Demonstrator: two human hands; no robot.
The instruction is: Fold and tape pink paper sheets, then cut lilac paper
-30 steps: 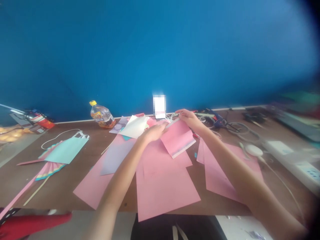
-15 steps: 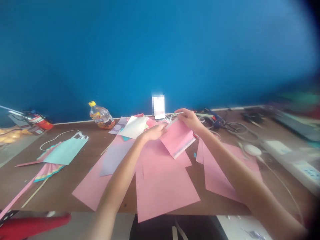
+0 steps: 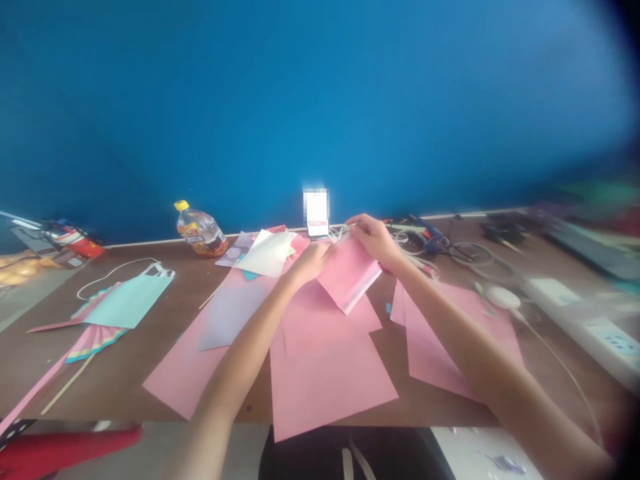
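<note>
Above the middle of the table, both hands grip a folded piece of pink paper (image 3: 347, 273), tilted, with a pale strip along its edges. My left hand (image 3: 313, 262) pinches its left corner, and my right hand (image 3: 374, 237) grasps the top edge with bent fingers. Beneath it a large pink sheet (image 3: 327, 380) overhangs the front edge of the table. A lilac sheet (image 3: 233, 310) and another pink sheet (image 3: 175, 377) lie to the left, partly under my left arm. More pink sheets (image 3: 440, 347) are under my right forearm.
A bottle with a yellow cap (image 3: 200, 230) leans at the back left. Nearby are a white sheet (image 3: 267, 252) and a light-blue card with a pleated paper fan (image 3: 127, 300). A lit phone (image 3: 317, 213) stands by the wall. Cables (image 3: 480, 257) and a power strip (image 3: 595, 327) lie right.
The folded pink paper tilts slightly differently, and its lower right corner has drawn in toward the left. Both hands keep their hold. The whole view has shifted a little.
</note>
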